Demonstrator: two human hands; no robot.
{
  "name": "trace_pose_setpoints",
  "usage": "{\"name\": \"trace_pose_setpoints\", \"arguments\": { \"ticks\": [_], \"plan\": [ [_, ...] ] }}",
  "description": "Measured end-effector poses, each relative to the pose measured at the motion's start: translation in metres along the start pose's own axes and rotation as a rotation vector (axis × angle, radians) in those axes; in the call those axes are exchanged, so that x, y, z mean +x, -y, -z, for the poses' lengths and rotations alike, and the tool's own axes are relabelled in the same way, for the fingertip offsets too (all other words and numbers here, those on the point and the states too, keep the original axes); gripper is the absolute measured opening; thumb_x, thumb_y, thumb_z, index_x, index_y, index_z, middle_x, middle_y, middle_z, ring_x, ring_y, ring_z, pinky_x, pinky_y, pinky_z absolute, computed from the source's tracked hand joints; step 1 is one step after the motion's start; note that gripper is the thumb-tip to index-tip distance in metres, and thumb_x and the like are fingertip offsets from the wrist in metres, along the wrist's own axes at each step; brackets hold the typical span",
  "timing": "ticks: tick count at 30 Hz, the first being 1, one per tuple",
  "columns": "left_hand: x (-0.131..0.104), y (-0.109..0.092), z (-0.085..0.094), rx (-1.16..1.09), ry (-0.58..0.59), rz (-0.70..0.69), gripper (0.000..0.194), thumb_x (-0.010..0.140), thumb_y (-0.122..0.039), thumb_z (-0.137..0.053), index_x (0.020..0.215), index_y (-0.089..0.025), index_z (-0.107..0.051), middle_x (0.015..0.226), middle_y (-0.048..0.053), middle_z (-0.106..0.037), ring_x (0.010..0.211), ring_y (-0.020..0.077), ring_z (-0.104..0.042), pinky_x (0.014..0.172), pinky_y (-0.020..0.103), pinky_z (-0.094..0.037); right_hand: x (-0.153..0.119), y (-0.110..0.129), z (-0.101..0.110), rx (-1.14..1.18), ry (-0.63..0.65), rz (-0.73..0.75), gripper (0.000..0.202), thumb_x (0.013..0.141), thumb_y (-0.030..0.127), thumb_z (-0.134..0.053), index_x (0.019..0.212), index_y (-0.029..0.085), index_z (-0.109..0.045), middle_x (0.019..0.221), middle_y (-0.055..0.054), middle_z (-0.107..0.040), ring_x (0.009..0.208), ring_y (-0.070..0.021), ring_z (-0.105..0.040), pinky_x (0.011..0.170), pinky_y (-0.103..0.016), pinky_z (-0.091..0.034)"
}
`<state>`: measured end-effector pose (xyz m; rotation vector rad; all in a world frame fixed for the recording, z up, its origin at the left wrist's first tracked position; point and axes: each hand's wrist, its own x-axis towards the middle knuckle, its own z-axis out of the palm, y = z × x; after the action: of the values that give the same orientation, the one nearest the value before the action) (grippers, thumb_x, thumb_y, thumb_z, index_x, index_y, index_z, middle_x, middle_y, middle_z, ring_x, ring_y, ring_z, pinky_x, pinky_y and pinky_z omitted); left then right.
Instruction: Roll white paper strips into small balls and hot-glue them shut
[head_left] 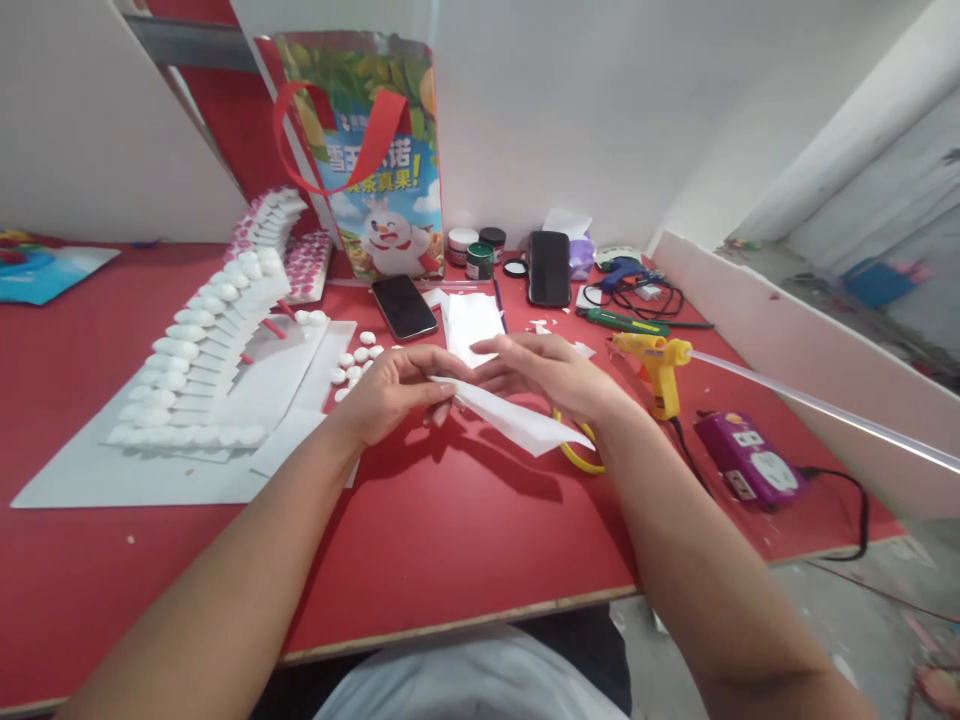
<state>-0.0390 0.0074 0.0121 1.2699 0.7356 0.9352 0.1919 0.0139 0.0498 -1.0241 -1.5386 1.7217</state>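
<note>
My left hand [405, 388] pinches one end of a thin white sheet of paper [517, 418] between thumb and fingers. The sheet slants down to the right above the red table. My right hand [547, 372] is open, its fingers stretched toward the left hand behind the paper; whether they touch the sheet I cannot tell. Yellow-handled scissors, by the look of the yellow loop [581, 462], lie partly hidden under the right hand. Beyond the hands rests a stack of white paper pieces [474, 325]. Several round white pieces [366, 340] are scattered beside the left hand.
At left, a curved white-and-pink paper construction [210, 330] stands on white board [67, 480]. A black phone [405, 307], a printed bag [390, 170] and small jars [480, 262] are behind. Right: a yellow glue gun [660, 370], its long glue stick, and a purple power strip [754, 460].
</note>
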Motion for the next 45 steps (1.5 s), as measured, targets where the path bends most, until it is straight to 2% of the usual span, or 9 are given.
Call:
{"name": "trace_pose_setpoints", "arguments": {
  "ticks": [3,5,10,14,19,26,35,40,45],
  "plan": [
    [-0.001,-0.002,-0.003,0.13,-0.005,0.006,0.019,0.079,-0.028,-0.081,0.09,-0.015,-0.074,0.067,0.001,-0.069,0.053,0.0114,-0.061,0.054,0.023,-0.049,0.003,-0.004,-0.012,0.056,0.197,-0.133,0.047,0.085,0.061,-0.076,0.1,0.017,-0.075,0.099,-0.01,-0.08,0.081,-0.021,-0.077,0.075,-0.032,-0.061],
    [-0.001,-0.003,-0.004,0.218,-0.037,0.017,0.019,0.078,-0.03,-0.081,0.088,-0.016,-0.073,0.07,0.002,-0.07,0.055,0.0118,-0.061,0.055,0.024,-0.049,0.005,-0.007,-0.017,0.02,0.24,-0.154,0.039,0.087,0.054,-0.077,0.093,0.015,-0.074,0.086,-0.007,-0.078,0.068,-0.0167,-0.072,0.069,-0.03,-0.059],
    [0.001,-0.005,-0.004,0.312,-0.095,0.043,0.021,0.077,-0.033,-0.08,0.088,-0.016,-0.072,0.067,0.0,-0.066,0.053,0.011,-0.058,0.052,0.023,-0.046,0.012,-0.014,-0.017,-0.071,0.137,-0.133,0.032,0.085,0.041,-0.081,0.074,0.014,-0.067,0.06,0.002,-0.065,0.047,-0.0057,-0.047,0.051,-0.022,-0.038],
    [0.002,-0.002,-0.004,0.259,-0.1,0.04,0.027,0.081,-0.041,-0.08,0.085,-0.016,-0.07,0.066,0.0,-0.067,0.053,0.0108,-0.059,0.052,0.022,-0.046,0.013,-0.014,-0.017,-0.095,0.078,-0.126,0.033,0.083,0.043,-0.082,0.075,0.015,-0.065,0.056,0.004,-0.062,0.045,-0.0058,-0.044,0.048,-0.022,-0.033],
    [0.003,0.005,-0.002,0.283,-0.141,0.078,0.031,0.078,-0.043,-0.085,0.088,-0.017,-0.071,0.062,0.0,-0.065,0.051,0.0115,-0.058,0.046,0.021,-0.042,0.011,-0.012,-0.015,-0.112,0.089,-0.103,0.027,0.09,0.038,-0.073,0.077,0.015,-0.066,0.058,0.002,-0.063,0.046,-0.0062,-0.044,0.05,-0.022,-0.035],
    [0.003,0.005,-0.002,0.299,-0.119,-0.06,0.02,0.08,-0.034,-0.084,0.087,-0.017,-0.074,0.069,0.001,-0.071,0.06,0.0131,-0.066,0.061,0.024,-0.055,0.011,-0.013,-0.005,0.003,0.167,-0.121,0.028,0.09,0.039,-0.074,0.083,0.012,-0.068,0.06,0.0,-0.064,0.046,-0.0057,-0.043,0.049,-0.022,-0.037],
    [0.001,0.005,-0.006,0.612,-0.095,-0.465,0.009,0.091,-0.02,-0.074,0.083,-0.017,-0.077,0.088,0.006,-0.075,0.079,0.0153,-0.07,0.074,0.026,-0.057,0.013,-0.011,0.003,0.145,0.25,-0.236,0.021,0.088,0.029,-0.075,0.081,0.012,-0.065,0.054,0.003,-0.057,0.041,-0.0036,-0.035,0.044,-0.02,-0.034],
    [0.001,0.005,-0.007,0.61,-0.106,-0.419,0.008,0.091,-0.021,-0.075,0.097,-0.017,-0.078,0.093,0.005,-0.075,0.078,0.0147,-0.071,0.075,0.027,-0.059,0.015,-0.013,0.001,0.095,0.21,-0.204,0.019,0.09,0.027,-0.071,0.079,0.014,-0.064,0.053,0.003,-0.058,0.039,-0.0046,-0.036,0.042,-0.02,-0.035],
    [0.0,0.003,-0.007,0.603,-0.074,-0.455,0.007,0.092,-0.023,-0.075,0.095,-0.017,-0.078,0.094,0.006,-0.074,0.082,0.0157,-0.071,0.076,0.027,-0.059,0.014,-0.014,0.004,0.105,0.243,-0.178,0.022,0.09,0.031,-0.072,0.08,0.013,-0.065,0.057,0.001,-0.061,0.041,-0.0048,-0.036,0.044,-0.022,-0.038]
  ]
}}
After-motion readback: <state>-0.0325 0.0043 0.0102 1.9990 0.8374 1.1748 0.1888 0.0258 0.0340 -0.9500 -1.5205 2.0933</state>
